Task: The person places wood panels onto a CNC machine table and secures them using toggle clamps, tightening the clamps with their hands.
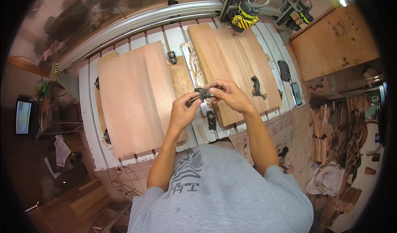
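Between my hands is a small black clamp part (203,93), much like the clamps on the slotted machine bed (93,121). My left hand (185,110) pinches its left end, and my right hand (231,96) has fingers and thumb closed on its right end. Fingers cover much of its shape. Both hands are above the gap between a left wooden panel (136,101) and a right wooden panel (231,55). Just below the hands, a black clamp (211,119) sits beside the right panel's edge. A curved black clamp piece (257,86) lies loose on that panel.
A metal gantry rail (157,16) spans the far side, with a spindle head (245,19) in yellow-black stripes over the right panel. Another black clamp (172,57) stands by the left panel. A brush (284,70) and a phone (296,93) lie at the bed's right edge.
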`<state>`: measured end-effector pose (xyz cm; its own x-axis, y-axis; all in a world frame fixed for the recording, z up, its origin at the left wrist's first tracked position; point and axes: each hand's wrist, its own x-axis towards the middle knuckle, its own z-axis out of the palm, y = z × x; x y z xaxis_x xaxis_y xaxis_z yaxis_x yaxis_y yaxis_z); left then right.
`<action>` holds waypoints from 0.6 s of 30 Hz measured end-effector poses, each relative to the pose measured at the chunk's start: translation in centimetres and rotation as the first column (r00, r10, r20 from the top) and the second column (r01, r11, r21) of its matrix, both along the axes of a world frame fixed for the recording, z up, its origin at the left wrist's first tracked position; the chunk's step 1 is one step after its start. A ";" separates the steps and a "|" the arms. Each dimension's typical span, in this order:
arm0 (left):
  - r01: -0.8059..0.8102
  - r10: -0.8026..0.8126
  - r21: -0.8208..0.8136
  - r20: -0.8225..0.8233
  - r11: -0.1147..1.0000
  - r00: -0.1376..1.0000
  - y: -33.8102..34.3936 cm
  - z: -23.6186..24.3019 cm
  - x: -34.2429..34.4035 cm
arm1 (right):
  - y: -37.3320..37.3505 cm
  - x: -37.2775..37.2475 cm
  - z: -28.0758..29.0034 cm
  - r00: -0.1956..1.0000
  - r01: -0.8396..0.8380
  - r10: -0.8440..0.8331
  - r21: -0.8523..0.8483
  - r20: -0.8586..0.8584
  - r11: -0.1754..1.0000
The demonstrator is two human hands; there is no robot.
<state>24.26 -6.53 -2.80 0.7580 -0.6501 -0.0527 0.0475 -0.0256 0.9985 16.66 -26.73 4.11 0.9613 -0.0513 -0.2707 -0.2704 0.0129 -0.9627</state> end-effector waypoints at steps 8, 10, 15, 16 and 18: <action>-0.112 -0.008 -0.247 -0.439 0.963 0.898 0.3 0.0 1.0 | 0.8 2.0 0.2 0.998 -0.013 0.017 -0.074 0.055 0.997; -0.172 -0.015 -0.294 -0.541 0.940 0.841 0.6 -0.4 1.2 | 1.5 2.3 0.9 0.991 -0.039 0.068 -0.230 0.119 0.972; -0.200 -0.116 -0.406 -0.632 0.892 0.767 1.0 -0.5 1.3 | 2.9 2.8 2.3 0.978 0.029 0.074 -0.479 0.196 0.877; -0.173 -0.151 -0.420 -0.633 0.891 0.759 1.0 -0.1 1.2 | 2.7 2.9 2.4 0.974 0.033 0.082 -0.489 0.213 0.872; -0.156 -0.186 -0.436 -0.644 0.886 0.742 1.2 0.5 1.1 | 2.5 3.2 2.6 0.964 0.040 0.100 -0.505 0.247 0.862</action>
